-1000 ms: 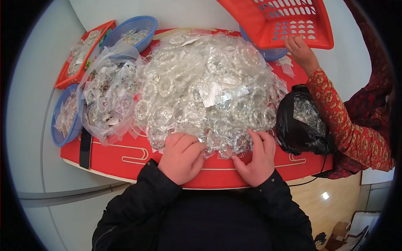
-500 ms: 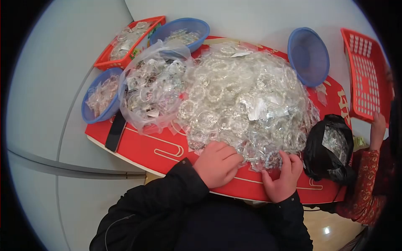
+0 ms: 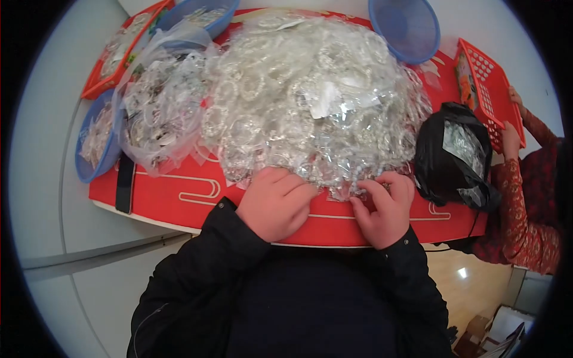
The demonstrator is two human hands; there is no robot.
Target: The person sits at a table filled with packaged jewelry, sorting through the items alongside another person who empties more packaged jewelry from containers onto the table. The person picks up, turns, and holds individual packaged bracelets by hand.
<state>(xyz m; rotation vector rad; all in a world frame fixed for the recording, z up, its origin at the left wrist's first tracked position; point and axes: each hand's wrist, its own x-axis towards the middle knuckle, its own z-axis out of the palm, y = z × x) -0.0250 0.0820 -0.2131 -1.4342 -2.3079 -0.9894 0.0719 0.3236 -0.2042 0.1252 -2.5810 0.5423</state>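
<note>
A wide heap of clear plastic packets [image 3: 268, 113], many with ring-shaped beaded bracelets inside, covers the middle of the red table [image 3: 161, 200]. At its front edge rests my left hand [image 3: 276, 203], fingers curled and knuckles up; whatever lies under the fingertips is hidden. My right hand [image 3: 387, 209] is to the right of it, thumb and bent fingers apart. Its fingertips touch packets at the near edge, beside a pale beaded bracelet [image 3: 358, 177] in clear wrapping.
Left stand a translucent bag [image 3: 164, 107] of packets, blue bowls [image 3: 89, 173] [image 3: 230, 18], a red basket [image 3: 89, 89] and a dark flat object [image 3: 125, 185]. Right are another blue bowl [image 3: 406, 30] and a black bag [image 3: 433, 149]. Another person's hands hold a red basket [image 3: 507, 110].
My view has shifted, so the table appears higher and further left. Both my hands stay at the heap's front edge. The other person's red basket has tilted, with two hands now visible on it.
</note>
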